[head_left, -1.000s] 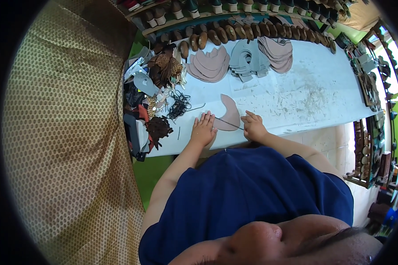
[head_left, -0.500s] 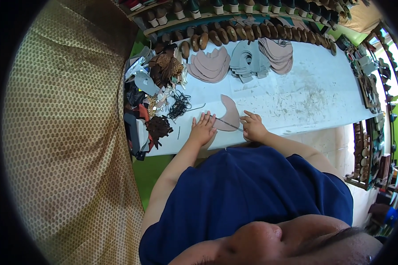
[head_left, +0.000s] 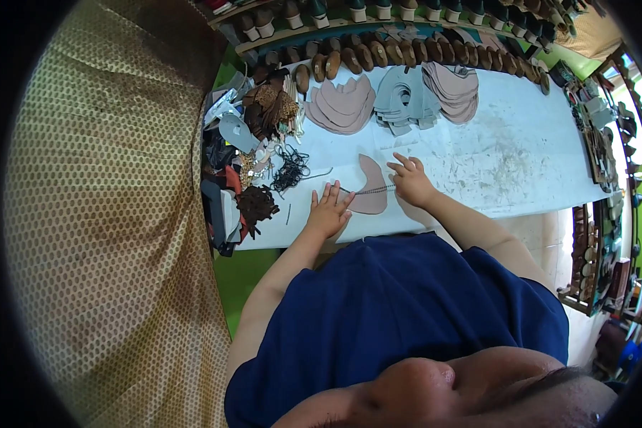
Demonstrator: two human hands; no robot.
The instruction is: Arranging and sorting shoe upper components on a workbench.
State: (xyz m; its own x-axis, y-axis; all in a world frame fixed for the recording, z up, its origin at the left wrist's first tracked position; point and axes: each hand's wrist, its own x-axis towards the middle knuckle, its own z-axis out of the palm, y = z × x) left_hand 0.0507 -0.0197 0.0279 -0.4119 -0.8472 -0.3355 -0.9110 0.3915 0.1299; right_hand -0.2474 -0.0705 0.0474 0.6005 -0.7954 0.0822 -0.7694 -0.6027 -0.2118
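Observation:
A curved pinkish-brown leather cut piece (head_left: 369, 184) lies flat on the white worktable (head_left: 521, 164), with a thin beaded strip (head_left: 367, 191) laid across it. My left hand (head_left: 328, 209) rests flat with fingers spread at the piece's left edge, on the strip's left end. My right hand (head_left: 409, 180) presses on the table at the piece's right side, fingers apart, touching the strip's right end. Neither hand grips anything.
Stacks of pink (head_left: 341, 105), grey (head_left: 398, 98) and pale cut pieces (head_left: 452, 91) lie farther back. A row of brown soles (head_left: 378, 55) lines the far edge. Dark scraps, cords and trims (head_left: 253, 160) pile at the table's left end. A patterned cloth (head_left: 100, 235) hangs at left.
Both hands shifted slightly on the leather piece, and the right hand has moved a little farther along the strip; the piece stays in place.

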